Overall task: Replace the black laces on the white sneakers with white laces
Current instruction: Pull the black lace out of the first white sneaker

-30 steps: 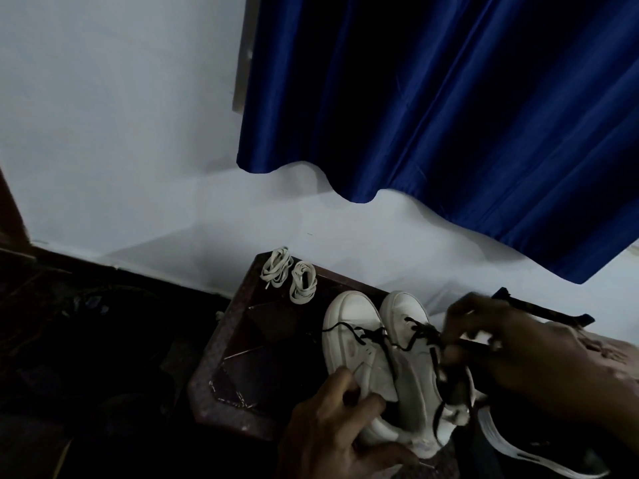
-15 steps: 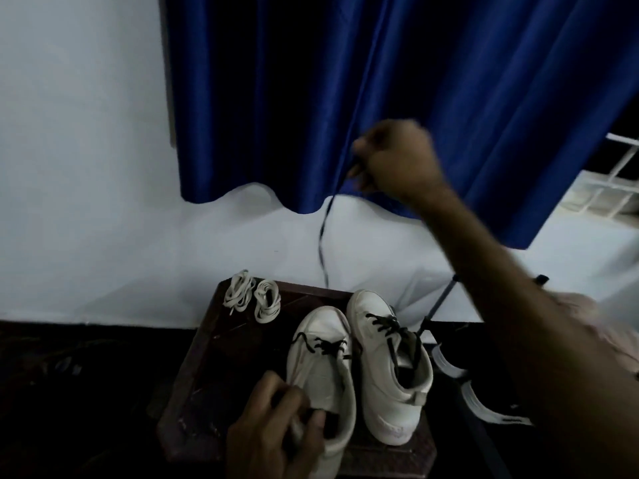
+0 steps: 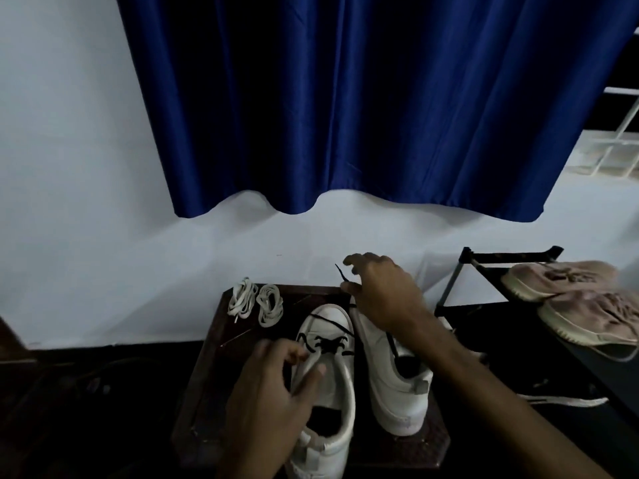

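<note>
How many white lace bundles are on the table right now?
2. Both lie at the table's far left corner, side by side: the left bundle and the right bundle, untouched, beyond the white sneakers. None seems hidden.

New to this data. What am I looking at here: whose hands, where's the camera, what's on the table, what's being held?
There is no robot. One wide-angle camera worn on a person's head looks down at their bare hands.

A small dark table holds two white sneakers side by side. The left sneaker has black lace in its eyelets. Two bundles of white laces lie at the table's far left corner.

The left hand grips the left sneaker at its tongue. The right hand, over the right sneaker, pinches a black lace end.

To the right, pinkish shoes sit on a black rack. Behind hangs a blue curtain.
</note>
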The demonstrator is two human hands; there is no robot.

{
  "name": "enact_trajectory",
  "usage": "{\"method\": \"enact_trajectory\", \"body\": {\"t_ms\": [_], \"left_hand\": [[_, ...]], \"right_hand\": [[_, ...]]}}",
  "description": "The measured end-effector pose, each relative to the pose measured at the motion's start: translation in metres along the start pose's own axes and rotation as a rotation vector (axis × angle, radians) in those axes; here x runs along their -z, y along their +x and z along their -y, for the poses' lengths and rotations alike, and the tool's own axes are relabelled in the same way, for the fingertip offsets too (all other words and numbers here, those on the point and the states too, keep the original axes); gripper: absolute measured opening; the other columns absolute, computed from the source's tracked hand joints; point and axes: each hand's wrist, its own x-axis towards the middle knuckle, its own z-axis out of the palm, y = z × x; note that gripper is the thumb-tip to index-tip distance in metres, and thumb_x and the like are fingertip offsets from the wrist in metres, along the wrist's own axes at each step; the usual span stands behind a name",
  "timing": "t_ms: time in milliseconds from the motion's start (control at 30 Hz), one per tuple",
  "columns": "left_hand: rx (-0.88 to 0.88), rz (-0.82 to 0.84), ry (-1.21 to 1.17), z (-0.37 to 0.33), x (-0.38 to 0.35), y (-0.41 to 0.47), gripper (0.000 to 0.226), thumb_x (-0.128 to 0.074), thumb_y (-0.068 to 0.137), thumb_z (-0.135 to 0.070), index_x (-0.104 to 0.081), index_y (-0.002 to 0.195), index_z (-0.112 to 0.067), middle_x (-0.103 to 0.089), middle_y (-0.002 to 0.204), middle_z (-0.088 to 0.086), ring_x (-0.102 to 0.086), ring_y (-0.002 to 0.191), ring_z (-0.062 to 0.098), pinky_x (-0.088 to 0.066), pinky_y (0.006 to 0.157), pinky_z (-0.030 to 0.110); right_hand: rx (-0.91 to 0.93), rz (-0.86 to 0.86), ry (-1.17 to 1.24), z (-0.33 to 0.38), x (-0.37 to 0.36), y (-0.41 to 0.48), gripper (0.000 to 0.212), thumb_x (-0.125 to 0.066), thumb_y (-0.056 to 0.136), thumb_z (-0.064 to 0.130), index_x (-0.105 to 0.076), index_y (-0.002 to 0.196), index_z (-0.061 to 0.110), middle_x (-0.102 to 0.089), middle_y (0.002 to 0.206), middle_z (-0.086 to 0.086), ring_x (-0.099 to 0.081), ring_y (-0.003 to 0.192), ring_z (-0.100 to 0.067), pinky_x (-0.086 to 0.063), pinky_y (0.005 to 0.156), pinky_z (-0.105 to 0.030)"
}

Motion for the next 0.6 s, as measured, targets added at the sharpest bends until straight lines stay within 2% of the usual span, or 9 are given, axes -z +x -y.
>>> {"method": "enact_trajectory", "body": {"t_ms": [67, 167, 200, 267, 333, 400, 467, 533, 600], "left_hand": [[0.039, 0.053, 0.002, -0.002, -0.004, 0.0, 0.021, -0.074, 0.073, -0.04, -0.055, 0.082, -0.037, -0.057, 0.085, -0.019, -0.056, 0.072, 0.003, -0.049, 0.064, 0.032], [0.064, 0.0, 0.028, -0.006, -0.006, -0.003, 0.024, -0.075, 0.068, -0.03, -0.051, 0.073, -0.034, -0.051, 0.084, -0.015, -0.053, 0.066, 0.007, -0.043, 0.057, 0.028], [0.078, -0.017, 0.001, -0.007, -0.008, -0.003, 0.026, -0.075, 0.068, -0.029, -0.05, 0.069, -0.034, -0.051, 0.084, -0.015, -0.053, 0.066, 0.007, -0.04, 0.055, 0.025], [0.116, -0.08, -0.049, -0.007, -0.011, -0.005, 0.032, -0.075, 0.07, -0.024, -0.045, 0.065, -0.036, -0.05, 0.086, -0.016, -0.054, 0.072, 0.003, -0.032, 0.054, 0.015], [0.139, -0.129, -0.072, -0.007, -0.015, -0.009, 0.038, -0.074, 0.071, -0.019, -0.042, 0.066, -0.038, -0.049, 0.085, -0.017, -0.053, 0.077, -0.001, -0.03, 0.052, 0.012], [0.127, -0.173, -0.093, -0.008, -0.018, -0.011, 0.038, -0.072, 0.07, -0.018, -0.04, 0.069, -0.04, -0.047, 0.084, -0.018, -0.053, 0.076, -0.005, -0.029, 0.052, 0.009], [0.116, -0.229, -0.13, -0.006, -0.018, -0.011, 0.026, -0.063, 0.069, -0.028, -0.04, 0.071, -0.04, -0.045, 0.084, -0.02, -0.051, 0.073, -0.008, -0.03, 0.052, 0.007], [0.125, -0.272, -0.18, -0.007, -0.022, -0.012, 0.011, -0.052, 0.068, -0.038, -0.042, 0.072, -0.039, -0.045, 0.083, -0.019, -0.052, 0.072, -0.006, -0.035, 0.052, 0.009], [0.165, -0.339, -0.274, -0.005, -0.029, -0.014, 0.008, -0.053, 0.068, -0.039, -0.049, 0.071, -0.033, -0.047, 0.082, -0.014, -0.053, 0.07, -0.001, -0.039, 0.054, 0.014]], "right_hand": [[0.085, 0.013, 0.118, 0.009, 0.003, -0.017, 0.016, -0.062, 0.09, 0.031, -0.067, 0.103, 0.025, -0.063, 0.099, 0.006, -0.06, 0.091, -0.014, -0.053, 0.077, -0.035], [0.157, 0.268, 0.142, 0.021, 0.007, -0.038, 0.01, -0.067, 0.087, 0.033, -0.074, 0.09, 0.027, -0.065, 0.083, 0.013, -0.056, 0.072, 0.001, -0.041, 0.063, -0.01], [0.17, 0.299, 0.136, 0.023, 0.006, -0.042, 0.011, -0.066, 0.086, 0.033, -0.074, 0.092, 0.028, -0.067, 0.087, 0.012, -0.057, 0.077, 0.001, -0.042, 0.066, -0.01], [0.174, 0.279, 0.121, 0.027, 0.001, -0.046, 0.015, -0.065, 0.085, 0.03, -0.073, 0.097, 0.031, -0.067, 0.096, 0.012, -0.06, 0.091, -0.003, -0.05, 0.077, -0.022], [0.151, 0.264, 0.103, 0.031, -0.002, -0.048, 0.016, -0.064, 0.084, 0.029, -0.072, 0.096, 0.033, -0.066, 0.098, 0.013, -0.061, 0.095, -0.007, -0.052, 0.079, -0.029], [0.133, 0.25, 0.101, 0.033, -0.004, -0.049, 0.012, -0.064, 0.084, 0.03, -0.071, 0.094, 0.032, -0.065, 0.096, 0.013, -0.061, 0.093, -0.006, -0.052, 0.078, -0.028], [0.124, 0.222, 0.097, 0.036, -0.006, -0.05, 0.009, -0.064, 0.085, 0.033, -0.07, 0.092, 0.03, -0.063, 0.096, 0.013, -0.06, 0.091, -0.005, -0.051, 0.078, -0.027], [0.122, 0.198, 0.11, 0.038, -0.006, -0.051, 0.008, -0.065, 0.086, 0.034, -0.07, 0.09, 0.029, -0.062, 0.093, 0.014, -0.058, 0.087, -0.003, -0.05, 0.074, -0.024], [0.117, 0.183, 0.096, 0.041, -0.008, -0.052, 0.007, -0.065, 0.086, 0.035, -0.071, 0.089, 0.031, -0.063, 0.091, 0.016, -0.059, 0.084, -0.002, -0.048, 0.071, -0.022]]}}
